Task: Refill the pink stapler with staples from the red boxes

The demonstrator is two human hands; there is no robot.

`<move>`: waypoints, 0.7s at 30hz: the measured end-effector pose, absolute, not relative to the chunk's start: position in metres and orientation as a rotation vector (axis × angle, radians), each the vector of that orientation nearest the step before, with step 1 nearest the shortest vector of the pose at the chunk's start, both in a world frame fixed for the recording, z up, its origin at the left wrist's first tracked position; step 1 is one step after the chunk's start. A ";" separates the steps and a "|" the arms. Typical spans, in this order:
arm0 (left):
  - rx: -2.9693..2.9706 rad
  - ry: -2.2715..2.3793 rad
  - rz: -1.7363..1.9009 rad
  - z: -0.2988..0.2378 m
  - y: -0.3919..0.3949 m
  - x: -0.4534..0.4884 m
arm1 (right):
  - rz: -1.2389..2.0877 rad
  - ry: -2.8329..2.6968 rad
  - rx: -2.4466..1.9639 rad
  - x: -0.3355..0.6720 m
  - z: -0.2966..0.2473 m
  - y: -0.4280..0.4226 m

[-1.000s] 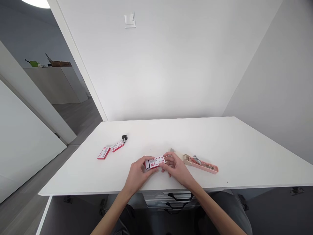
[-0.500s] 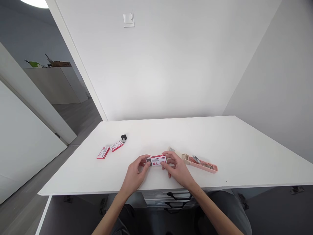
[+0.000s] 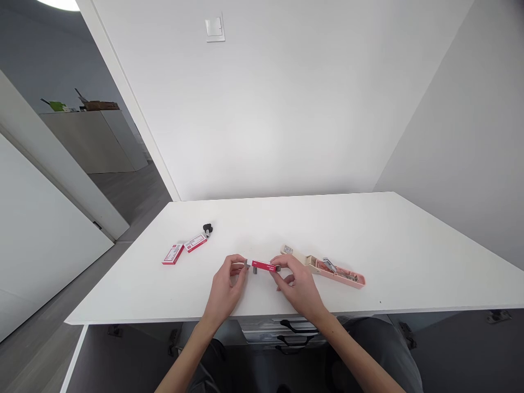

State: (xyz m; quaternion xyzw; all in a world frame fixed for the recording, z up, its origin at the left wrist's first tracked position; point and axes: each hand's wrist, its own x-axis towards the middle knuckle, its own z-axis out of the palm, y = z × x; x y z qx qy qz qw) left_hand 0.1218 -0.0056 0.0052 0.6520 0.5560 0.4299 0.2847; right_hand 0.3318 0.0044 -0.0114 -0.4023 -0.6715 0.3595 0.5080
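Note:
My right hand [image 3: 297,281] pinches one end of a small red-and-white staple box [image 3: 264,266], held above the white table with its narrow red side toward me. Between the thumb and fingertips of my left hand [image 3: 227,285] is a small grey strip of staples [image 3: 247,263], just off the box's left end. Another short grey strip [image 3: 255,270] shows below that end; whether it touches the box I cannot tell. Right beside my right hand lies a long pink and cream hinged object [image 3: 338,274], opened out, with metal pieces inside.
Two similar red-and-white boxes, one nearer [image 3: 173,254] and one farther [image 3: 195,242], lie on the table [image 3: 319,218] at left. A small black-and-metal item [image 3: 207,230] sits beside them. Drawers with black handles [image 3: 301,327] are under the front edge. A wall stands behind.
The box has turned from its white labelled face to its narrow red side. My left hand has drawn slightly left, and grey staples now show apart from the box.

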 end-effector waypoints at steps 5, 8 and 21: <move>1.727 1.503 1.138 0.006 -0.005 0.122 | 0.918 -1.602 -0.984 0.332 -0.011 0.005; 1.722 1.495 1.122 0.007 -0.005 0.122 | 1.106 -1.489 -0.999 0.332 -0.012 0.008; 1.693 1.395 0.986 0.020 -0.010 0.125 | 1.450 -1.328 -0.787 0.337 -0.009 0.012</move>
